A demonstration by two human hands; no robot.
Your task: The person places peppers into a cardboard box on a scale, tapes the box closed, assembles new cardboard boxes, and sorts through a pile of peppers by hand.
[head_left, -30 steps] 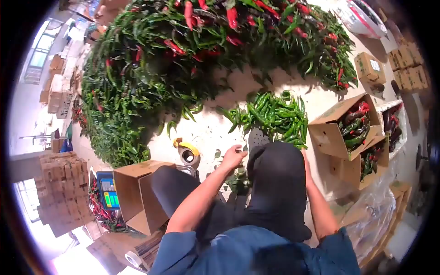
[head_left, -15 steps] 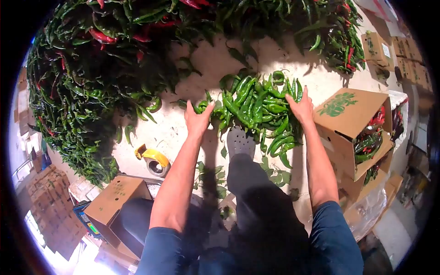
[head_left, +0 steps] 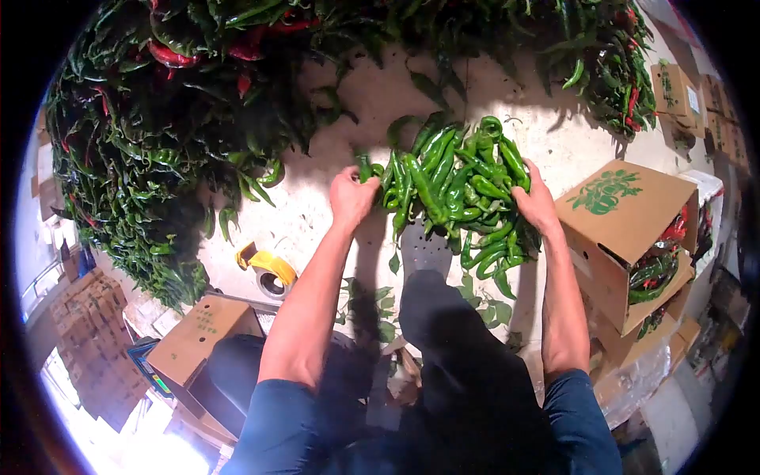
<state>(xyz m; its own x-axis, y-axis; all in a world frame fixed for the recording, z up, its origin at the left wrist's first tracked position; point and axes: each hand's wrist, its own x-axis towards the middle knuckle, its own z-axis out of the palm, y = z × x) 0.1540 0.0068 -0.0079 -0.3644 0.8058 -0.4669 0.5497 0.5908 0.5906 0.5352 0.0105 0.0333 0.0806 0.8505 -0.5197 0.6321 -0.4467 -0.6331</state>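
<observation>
A small heap of glossy green chili peppers [head_left: 443, 178] lies on the pale floor in front of my shoe. My left hand [head_left: 352, 196] is at the heap's left edge, its fingers curled round a green pepper [head_left: 364, 168]. On the opposite side, my right hand [head_left: 537, 199] grips peppers at the heap's right edge, thumb and fingers closing on them. Peppers partly hide the fingertips of both hands. A few curved peppers [head_left: 500, 257] trail below the heap on the right.
A large mound of green and red peppers [head_left: 142, 158] spreads across the left and back. An open carton [head_left: 625, 206] with peppers stands at right, another carton [head_left: 202, 336] at lower left. A yellow tape dispenser [head_left: 269, 269] and loose leaves [head_left: 380, 305] lie on the floor.
My left hand has moved right against the heap and its fingers have closed. My right hand has also closed on peppers. The heap looks more tightly gathered, and the view has shifted slightly.
</observation>
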